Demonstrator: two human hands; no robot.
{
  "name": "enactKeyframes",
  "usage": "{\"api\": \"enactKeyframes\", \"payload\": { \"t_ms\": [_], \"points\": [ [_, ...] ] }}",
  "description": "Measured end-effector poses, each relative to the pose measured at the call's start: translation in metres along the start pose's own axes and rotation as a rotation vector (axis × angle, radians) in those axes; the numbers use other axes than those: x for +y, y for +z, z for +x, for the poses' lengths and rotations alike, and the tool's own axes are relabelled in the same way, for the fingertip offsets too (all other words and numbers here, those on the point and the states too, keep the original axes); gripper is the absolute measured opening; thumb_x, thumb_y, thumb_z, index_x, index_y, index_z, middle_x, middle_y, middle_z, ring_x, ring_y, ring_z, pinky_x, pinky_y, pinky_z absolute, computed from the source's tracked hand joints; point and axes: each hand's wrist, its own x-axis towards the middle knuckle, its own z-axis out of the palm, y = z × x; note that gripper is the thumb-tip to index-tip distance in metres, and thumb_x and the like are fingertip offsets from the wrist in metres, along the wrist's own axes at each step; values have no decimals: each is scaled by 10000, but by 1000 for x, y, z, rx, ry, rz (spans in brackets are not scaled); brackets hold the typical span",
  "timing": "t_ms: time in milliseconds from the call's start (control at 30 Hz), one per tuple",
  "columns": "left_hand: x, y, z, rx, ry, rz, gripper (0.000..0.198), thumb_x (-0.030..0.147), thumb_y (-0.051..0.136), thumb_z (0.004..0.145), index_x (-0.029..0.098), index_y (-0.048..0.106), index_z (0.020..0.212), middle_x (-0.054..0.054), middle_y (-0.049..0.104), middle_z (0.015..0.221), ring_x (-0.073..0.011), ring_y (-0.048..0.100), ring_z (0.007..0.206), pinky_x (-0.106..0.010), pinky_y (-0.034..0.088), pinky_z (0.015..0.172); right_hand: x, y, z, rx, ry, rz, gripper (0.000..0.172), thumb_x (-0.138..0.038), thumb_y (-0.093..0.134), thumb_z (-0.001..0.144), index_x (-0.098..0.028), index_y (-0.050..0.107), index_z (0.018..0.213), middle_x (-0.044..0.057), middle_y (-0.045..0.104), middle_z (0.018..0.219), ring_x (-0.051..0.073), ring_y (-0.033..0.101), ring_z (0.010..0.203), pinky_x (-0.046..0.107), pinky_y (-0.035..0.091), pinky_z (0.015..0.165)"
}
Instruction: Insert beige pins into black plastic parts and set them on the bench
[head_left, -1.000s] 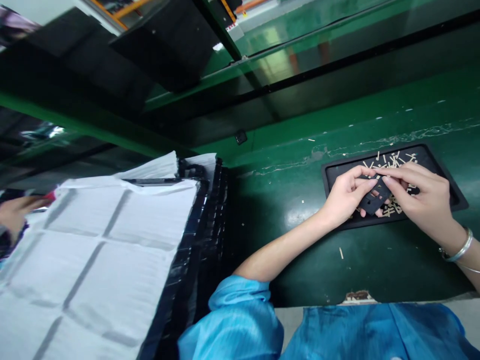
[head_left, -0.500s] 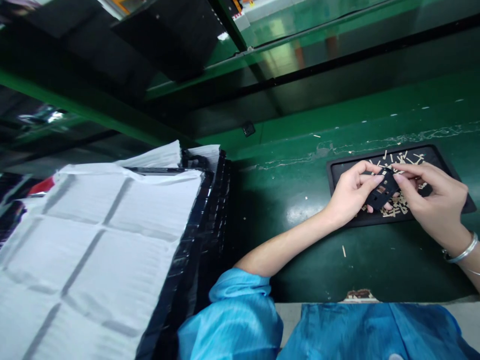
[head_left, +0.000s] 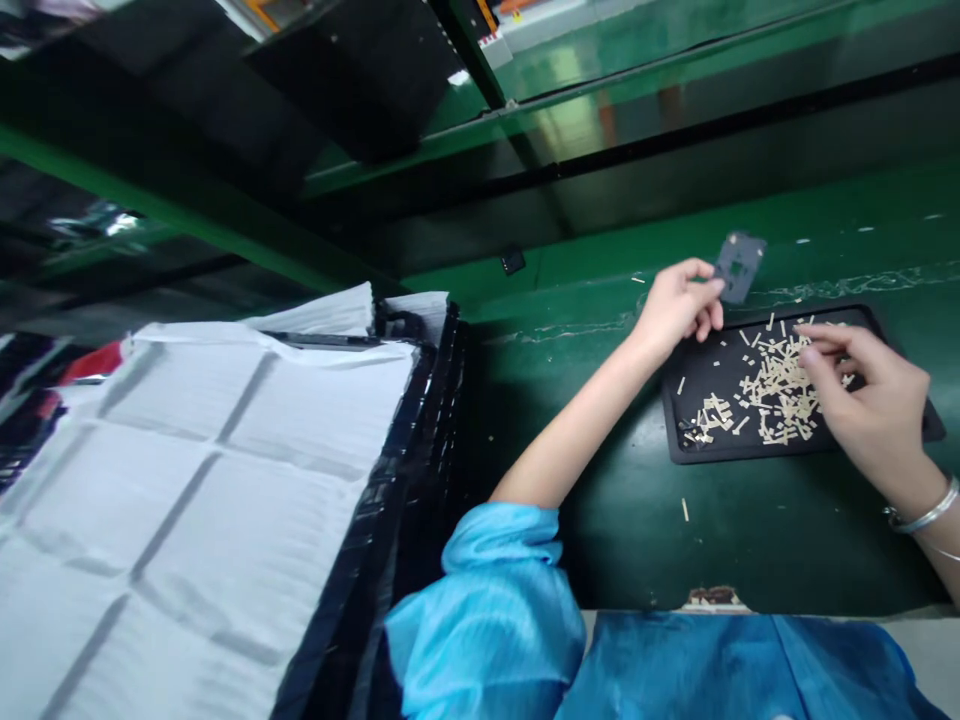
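My left hand (head_left: 681, 305) pinches a thin dark plate (head_left: 739, 268) by its lower left edge. The plate has a square cutout and small light spots near its corners, and it is tilted above the far rim of a black tray (head_left: 686, 350). Small pale strips (head_left: 787, 390) lie scattered and heaped in that tray. Over the tray's right side is my right hand (head_left: 874, 400), its thumb and index fingertips slightly apart and no object visible between them. A silver bracelet (head_left: 934, 510) circles the right wrist.
At my left stands a tall stack of black trays (head_left: 397, 480) topped with white padded sheeting (head_left: 262, 500). A small black part (head_left: 512, 261) sits farther back on the green tabletop (head_left: 570, 420). One loose strip (head_left: 685, 509) lies in front of the tray.
My left hand has moved up and away from the right hand, taking the dark plate off the middle of the tray. The right hand stays in nearly the same place.
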Motion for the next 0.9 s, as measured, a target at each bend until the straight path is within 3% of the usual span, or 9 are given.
{"api": "enactKeyframes", "payload": {
  "t_ms": [100, 167, 267, 367, 467, 567, 633, 733, 900],
  "points": [
    [9, -15, 49, 201, -5, 29, 128, 129, 421, 913, 142, 454, 790, 38, 523, 479, -46, 422, 334, -162, 195, 393, 3, 5, -4, -145, -202, -75, 103, -199, 576, 855, -218, 676, 867, -1, 594, 649, 145, 539, 582, 290, 432, 560],
    [9, -28, 75, 299, -69, 27, 137, 217, 462, 926, 111, 498, 848, 29, 507, 463, -59, 416, 346, -178, 220, 409, 4, 9, -6, -226, -283, -97, 86, -176, 583, 852, -213, 660, 843, 7, 621, 679, 160, 578, 643, 298, 449, 592],
    [2, -40, 89, 433, -111, 14, 238, 317, 489, 925, 87, 511, 983, 46, 466, 426, -74, 390, 339, -198, 225, 410, 5, 12, -10, -303, -402, -114, 69, -144, 597, 845, -194, 644, 834, 20, 663, 745, 178, 607, 721, 310, 466, 644],
    [-6, -35, 67, 418, 10, -8, 147, 230, 441, 930, 124, 499, 1015, 67, 463, 442, -60, 380, 338, -188, 206, 399, 3, 13, -12, -362, -472, -153, 94, -138, 578, 862, -190, 641, 816, 29, 670, 779, 184, 610, 754, 316, 462, 659],
    [-8, -16, 24, 226, 130, -25, 112, 236, 443, 919, 159, 524, 925, 62, 500, 494, -46, 397, 348, -182, 232, 390, -1, 12, -13, -422, -506, -199, 133, -151, 554, 881, -195, 643, 793, 34, 664, 784, 188, 603, 770, 319, 454, 666],
    [-11, 5, -18, 3, 129, -53, 163, 317, 461, 911, 177, 543, 914, 46, 544, 537, -49, 432, 363, -185, 285, 399, -4, 11, -14, -457, -550, -238, 140, -167, 549, 885, -189, 640, 781, 36, 648, 776, 185, 582, 765, 314, 446, 666],
    [-17, 14, -36, -80, 120, -103, 186, 349, 478, 899, 177, 543, 930, 43, 549, 540, -53, 435, 364, -190, 307, 403, -5, 9, -15, -469, -576, -284, 132, -186, 551, 885, -185, 639, 786, 37, 635, 774, 185, 568, 763, 307, 433, 646],
    [-27, 20, -46, -130, 105, -130, 194, 347, 500, 887, 169, 548, 946, 45, 541, 540, -48, 426, 368, -190, 316, 411, -7, 7, -15, -483, -611, -353, 135, -221, 549, 890, -182, 643, 802, 36, 619, 775, 187, 554, 766, 298, 406, 610],
    [-34, 20, -42, -132, 96, -128, 168, 299, 503, 884, 153, 555, 948, 49, 538, 544, -39, 424, 383, -183, 328, 433, -15, 7, -15, -480, -653, -422, 173, -228, 549, 894, -168, 648, 765, 32, 600, 737, 182, 545, 745, 287, 377, 588]
  ]
}}
